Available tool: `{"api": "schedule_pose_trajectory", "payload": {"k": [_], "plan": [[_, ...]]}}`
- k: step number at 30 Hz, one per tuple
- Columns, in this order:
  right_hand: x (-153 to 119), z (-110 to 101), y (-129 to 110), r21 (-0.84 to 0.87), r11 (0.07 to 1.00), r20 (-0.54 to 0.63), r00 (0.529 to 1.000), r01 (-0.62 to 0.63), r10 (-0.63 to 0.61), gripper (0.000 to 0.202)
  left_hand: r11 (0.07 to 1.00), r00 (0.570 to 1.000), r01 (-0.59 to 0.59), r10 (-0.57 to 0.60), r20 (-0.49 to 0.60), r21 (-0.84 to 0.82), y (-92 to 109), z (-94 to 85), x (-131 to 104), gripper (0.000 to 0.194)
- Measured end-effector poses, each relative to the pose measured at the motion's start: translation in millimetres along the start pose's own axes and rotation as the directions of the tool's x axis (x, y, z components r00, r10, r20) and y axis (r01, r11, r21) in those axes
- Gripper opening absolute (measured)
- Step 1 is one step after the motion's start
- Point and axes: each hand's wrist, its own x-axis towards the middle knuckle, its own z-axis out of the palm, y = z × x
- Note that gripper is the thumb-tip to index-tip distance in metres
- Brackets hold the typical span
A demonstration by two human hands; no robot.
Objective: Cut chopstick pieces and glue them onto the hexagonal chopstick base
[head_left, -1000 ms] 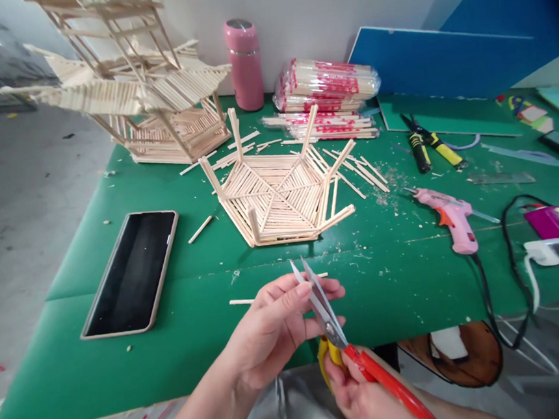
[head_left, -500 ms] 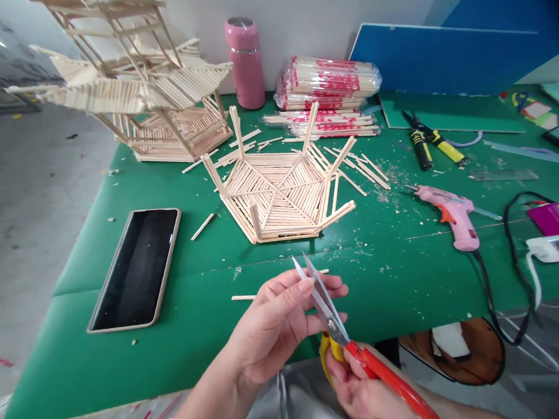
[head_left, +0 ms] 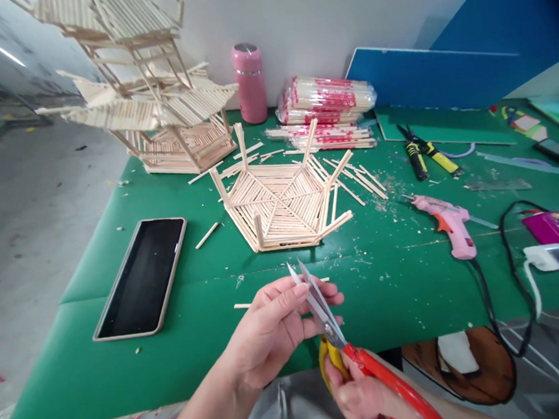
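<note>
My right hand is closed round the red handle of a pair of scissors, low at the front edge of the table. A yellow curved grip shows beside the red one. The blades point up and away, slightly apart. My left hand has its thumb and forefinger pinched at the blades, the other fingers loosely spread behind them. Beyond the hands stands a six-sided base of wooden sticks with several posts leaning outward. A thin stick lies on the table, partly hidden behind my left hand.
A stick pagoda rises at the back left beside a pink flask. Wrapped stick bundles lie behind the base. A phone is at left; pliers, a pink glue gun and its black cable are at right.
The view has tilted up slightly, so things on the table appear lower. Both hands keep nearly the same pose on the scissors, and the blades remain slightly apart.
</note>
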Motion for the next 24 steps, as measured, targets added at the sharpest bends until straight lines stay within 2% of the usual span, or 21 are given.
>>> {"api": "schedule_pose_trajectory", "payload": {"k": [3,5,11,14,18,24], "plan": [[-5,8,-12,0.04,0.999,0.037,0.999,-0.013,0.012,0.038,0.999,1.0,-0.022,0.022,-0.005,0.025,2,-0.6,1,0.015],[-10,14,-17,0.077,0.997,0.024,0.999,0.02,-0.022,0.045,0.998,0.999,-0.033,0.033,-0.003,0.047,3,-0.4,0,0.015],[-23,25,-18,0.126,0.99,-0.001,0.998,0.06,-0.061,0.056,0.994,0.998,-0.06,0.062,-0.021,0.089,3,1.7,-2,0.014],[-22,22,-15,0.113,0.992,0.002,0.998,0.058,-0.058,0.056,0.993,0.997,-0.061,0.064,-0.036,0.1,1,2.6,-2,0.014],[-8,10,-4,0.02,0.992,0.019,0.992,0.123,-0.124,0.056,0.991,0.996,-0.069,0.076,-0.052,0.113,0,2.3,0,0.013],[4,-3,7,0.027,0.98,0.074,0.977,0.199,-0.201,0.054,0.984,0.991,-0.136,0.136,0.007,0.112,-1,1.3,4,0.012]]}}
